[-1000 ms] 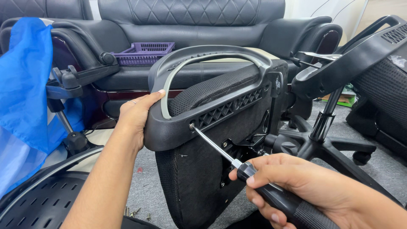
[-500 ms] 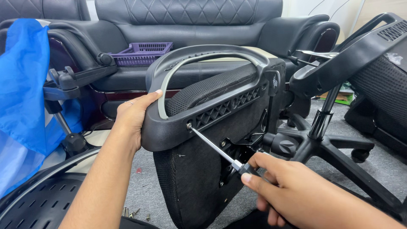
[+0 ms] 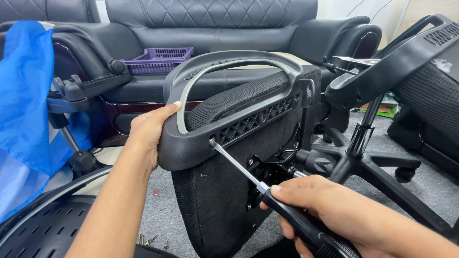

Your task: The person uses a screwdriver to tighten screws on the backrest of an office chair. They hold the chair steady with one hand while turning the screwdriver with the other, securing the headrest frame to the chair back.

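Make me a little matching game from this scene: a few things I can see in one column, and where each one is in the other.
Things:
1. screwdriver
2. purple basket
3. blue plastic sheet
4. loose screws

Places:
A. on the grey floor
B. on the black sofa seat
C. in the right hand, tip at the chair armrest
D. hanging at the far left

Pairs: 1-C, 2-B, 3-D, 4-A

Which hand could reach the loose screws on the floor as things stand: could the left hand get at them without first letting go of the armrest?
Probably not. The left hand is wrapped around the black armrest, steadying it, while the loose screws lie on the floor below its forearm. The right hand is busy too, gripping the screwdriver.
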